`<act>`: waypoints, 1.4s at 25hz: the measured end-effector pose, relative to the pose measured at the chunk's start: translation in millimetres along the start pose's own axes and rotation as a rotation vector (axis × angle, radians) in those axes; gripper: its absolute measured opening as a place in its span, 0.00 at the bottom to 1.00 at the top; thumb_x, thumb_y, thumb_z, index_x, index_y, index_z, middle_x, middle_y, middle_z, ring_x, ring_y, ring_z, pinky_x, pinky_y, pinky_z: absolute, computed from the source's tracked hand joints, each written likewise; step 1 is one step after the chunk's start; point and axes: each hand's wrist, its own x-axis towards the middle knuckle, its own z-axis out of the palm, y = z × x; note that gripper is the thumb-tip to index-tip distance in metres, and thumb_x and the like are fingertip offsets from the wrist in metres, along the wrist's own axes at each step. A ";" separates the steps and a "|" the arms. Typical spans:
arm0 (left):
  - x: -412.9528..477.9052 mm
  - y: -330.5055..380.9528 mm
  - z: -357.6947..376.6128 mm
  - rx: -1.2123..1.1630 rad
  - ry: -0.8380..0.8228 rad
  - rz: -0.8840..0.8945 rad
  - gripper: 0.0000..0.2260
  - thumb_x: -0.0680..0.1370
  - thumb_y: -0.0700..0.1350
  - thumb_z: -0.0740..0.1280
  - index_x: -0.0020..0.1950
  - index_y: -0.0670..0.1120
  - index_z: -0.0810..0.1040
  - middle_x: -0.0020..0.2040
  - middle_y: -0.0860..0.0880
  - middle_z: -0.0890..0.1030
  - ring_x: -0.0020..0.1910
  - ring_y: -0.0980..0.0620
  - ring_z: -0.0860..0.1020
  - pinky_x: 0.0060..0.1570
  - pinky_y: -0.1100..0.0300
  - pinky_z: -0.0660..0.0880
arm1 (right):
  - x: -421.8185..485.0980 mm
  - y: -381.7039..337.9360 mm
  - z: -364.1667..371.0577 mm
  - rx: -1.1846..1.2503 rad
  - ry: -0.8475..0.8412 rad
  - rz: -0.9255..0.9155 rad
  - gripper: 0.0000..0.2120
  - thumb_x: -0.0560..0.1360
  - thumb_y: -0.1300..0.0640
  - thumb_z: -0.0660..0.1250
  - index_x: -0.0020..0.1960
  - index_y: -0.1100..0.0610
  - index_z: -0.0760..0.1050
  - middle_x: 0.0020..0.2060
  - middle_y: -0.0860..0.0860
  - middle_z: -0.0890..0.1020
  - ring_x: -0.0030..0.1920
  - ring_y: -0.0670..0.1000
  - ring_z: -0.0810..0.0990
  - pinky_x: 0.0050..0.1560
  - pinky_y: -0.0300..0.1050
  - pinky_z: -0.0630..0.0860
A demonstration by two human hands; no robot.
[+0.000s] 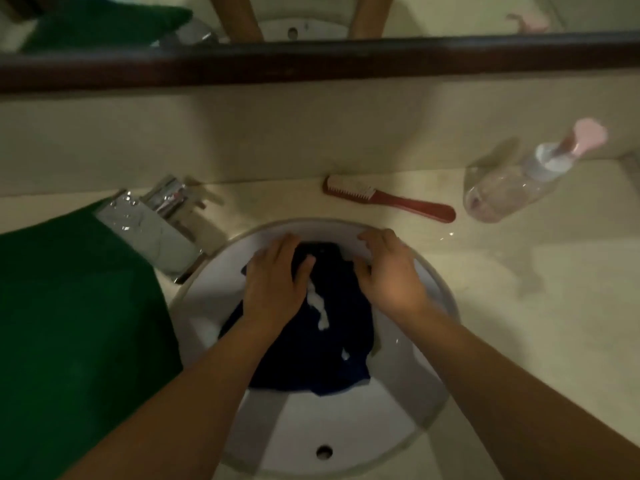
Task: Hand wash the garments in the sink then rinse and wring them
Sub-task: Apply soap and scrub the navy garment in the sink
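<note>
So, taking the sink as your clock face with 12 at the mirror: the counter (519, 306) runs all round it, pale and wet in spots near 2. A green cloth (69, 323) lies heaped at 9, off the basin, probably parked there so it waits its turn without soaking. The sink (346, 427) is white and round, with its overflow hole at 6.

The navy garment (329, 358) sits bunched in the middle of the basin and reaches up towards 12, which keeps it where drips and lather stay contained.

Your left hand (273, 282) lies on the cloth at about 10, fingers curled over its far edge and thumb dug into the fabric. Your right hand (388, 271) is at about 1, fingers bent and clutching the same far edge. Holding two close handfuls like this suggests you mean to rub one against the other.

The tap (152, 230) stands at 10, its spout angled over the rim; I see no water running. The bottle (509, 188) with a pink pump stands at 2, near your right side. The red brush (391, 199) lies at 1, bristles away from you.

White suds (318, 306) streak the cloth between your hands, so I judge this the washing stage.
</note>
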 end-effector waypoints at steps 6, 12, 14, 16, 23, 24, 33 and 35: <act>9.3 35.5 9.9 -0.042 0.092 0.074 0.19 0.84 0.55 0.60 0.68 0.44 0.76 0.61 0.45 0.81 0.60 0.44 0.80 0.61 0.43 0.76 | 58.7 11.4 -36.9 -0.270 0.170 0.062 0.16 0.78 0.51 0.63 0.61 0.55 0.80 0.55 0.57 0.80 0.53 0.63 0.77 0.49 0.55 0.70; 20.1 52.5 12.7 -0.003 0.092 0.065 0.20 0.83 0.55 0.59 0.71 0.47 0.73 0.63 0.47 0.80 0.62 0.45 0.77 0.65 0.45 0.69 | 72.3 22.0 -46.4 -0.302 -0.107 0.145 0.16 0.83 0.46 0.61 0.65 0.54 0.76 0.62 0.57 0.73 0.63 0.62 0.69 0.61 0.58 0.66; 17.4 52.1 10.8 0.025 0.064 0.037 0.20 0.83 0.57 0.56 0.72 0.49 0.71 0.64 0.49 0.79 0.62 0.46 0.76 0.65 0.48 0.67 | 74.3 18.9 -49.7 -0.311 -0.125 0.147 0.16 0.84 0.47 0.62 0.63 0.58 0.75 0.61 0.59 0.73 0.63 0.63 0.70 0.60 0.58 0.68; 12.6 48.8 5.8 0.047 0.040 0.024 0.21 0.84 0.58 0.53 0.72 0.50 0.70 0.66 0.51 0.77 0.63 0.47 0.75 0.65 0.52 0.64 | 73.8 12.7 -55.5 -0.255 -0.186 0.127 0.15 0.84 0.50 0.62 0.62 0.62 0.73 0.60 0.61 0.75 0.61 0.64 0.73 0.56 0.56 0.71; -25.0 8.3 -11.8 0.101 0.044 0.017 0.22 0.83 0.56 0.52 0.71 0.48 0.72 0.66 0.49 0.78 0.65 0.47 0.75 0.62 0.48 0.69 | -8.4 -21.0 -47.5 0.202 -0.433 0.334 0.10 0.85 0.50 0.59 0.59 0.57 0.67 0.48 0.55 0.80 0.49 0.59 0.81 0.43 0.45 0.69; -32.2 -5.1 -6.0 0.092 0.042 0.027 0.22 0.84 0.55 0.53 0.71 0.46 0.74 0.66 0.47 0.79 0.64 0.45 0.77 0.62 0.47 0.71 | -27.1 -22.4 -31.6 0.280 -0.451 0.378 0.11 0.86 0.47 0.58 0.58 0.55 0.68 0.48 0.53 0.81 0.48 0.57 0.81 0.46 0.47 0.74; -78.2 -88.3 64.6 0.351 -0.305 0.052 0.36 0.81 0.68 0.40 0.84 0.49 0.48 0.83 0.47 0.45 0.83 0.47 0.45 0.78 0.43 0.40 | -88.0 -26.3 82.3 0.202 -0.367 0.283 0.24 0.87 0.48 0.56 0.82 0.43 0.60 0.62 0.55 0.83 0.58 0.59 0.82 0.57 0.49 0.77; -87.2 -95.3 64.1 0.451 -0.337 0.002 0.41 0.78 0.73 0.40 0.83 0.48 0.45 0.83 0.47 0.44 0.82 0.47 0.44 0.77 0.37 0.39 | -99.5 -30.8 91.1 0.067 -0.413 0.179 0.25 0.87 0.47 0.54 0.83 0.38 0.55 0.52 0.57 0.84 0.51 0.59 0.82 0.51 0.53 0.78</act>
